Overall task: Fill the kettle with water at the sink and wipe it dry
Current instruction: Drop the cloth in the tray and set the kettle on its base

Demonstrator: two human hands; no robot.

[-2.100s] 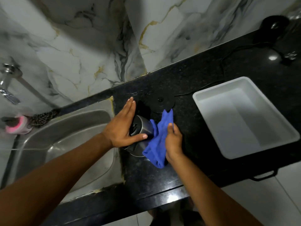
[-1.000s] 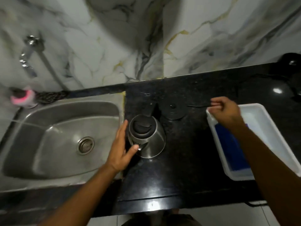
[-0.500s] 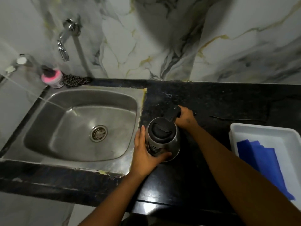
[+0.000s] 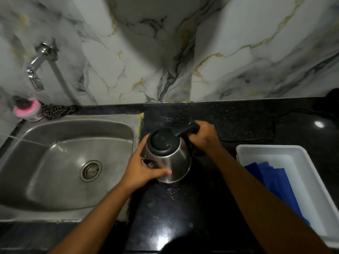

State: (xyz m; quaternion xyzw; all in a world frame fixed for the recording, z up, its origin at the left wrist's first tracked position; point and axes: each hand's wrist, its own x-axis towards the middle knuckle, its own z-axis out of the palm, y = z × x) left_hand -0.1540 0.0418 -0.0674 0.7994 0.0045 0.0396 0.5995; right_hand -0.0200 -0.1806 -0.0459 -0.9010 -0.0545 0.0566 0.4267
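Observation:
A steel kettle (image 4: pixel 174 162) with a black lid stands on the black counter (image 4: pixel 183 208) just right of the steel sink (image 4: pixel 55 153). My left hand (image 4: pixel 143 169) is wrapped around the kettle's left and front side. My right hand (image 4: pixel 205 136) is closed on its black handle at the back right. A blue cloth (image 4: pixel 275 182) lies in the white tub (image 4: pixel 311 162) at the right. The kettle's base is hidden behind the kettle and my right hand.
A chrome tap (image 4: pixel 38 66) juts from the marble wall above the sink's back left. A pink-topped container (image 4: pixel 27 110) and a dark scrubber (image 4: pixel 56 110) sit behind the sink. A black cord (image 4: pixel 256 139) runs along the counter toward the right.
The blue cloth went from my right hand into the white tub. My right hand then came back and took the kettle's handle. My left hand stayed on the kettle's body.

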